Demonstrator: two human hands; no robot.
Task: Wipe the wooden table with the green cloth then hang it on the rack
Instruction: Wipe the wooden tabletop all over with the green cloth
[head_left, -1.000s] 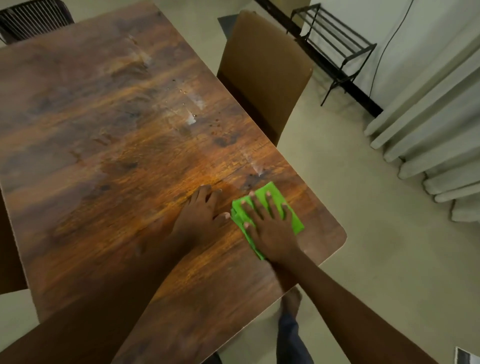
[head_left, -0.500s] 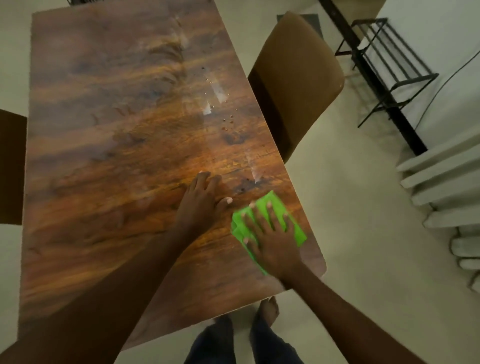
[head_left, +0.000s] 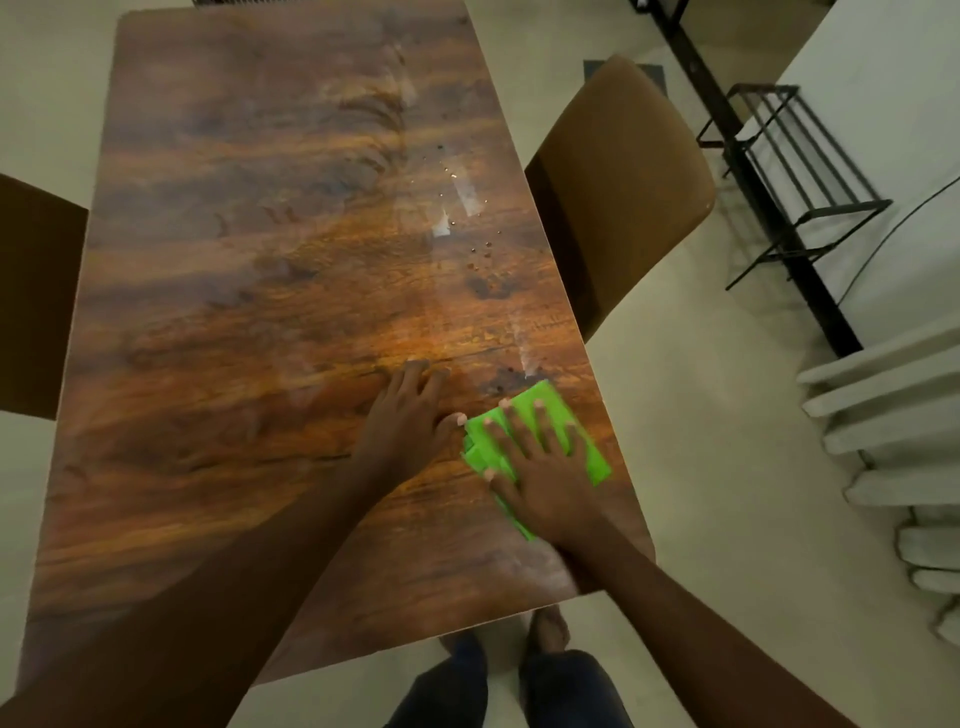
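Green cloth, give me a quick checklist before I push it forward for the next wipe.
1. Cloth pinned flat: ok, right hand lies spread on it.
2. Cloth fully on table: ok, though near the right edge.
3. Left hand out of the path: ok, flat on the wood beside the cloth.
4. Area ahead clean: not ok, droplets and streaks show there.
5. Rack within reach: cannot tell; it stands by the wall beyond the chair.
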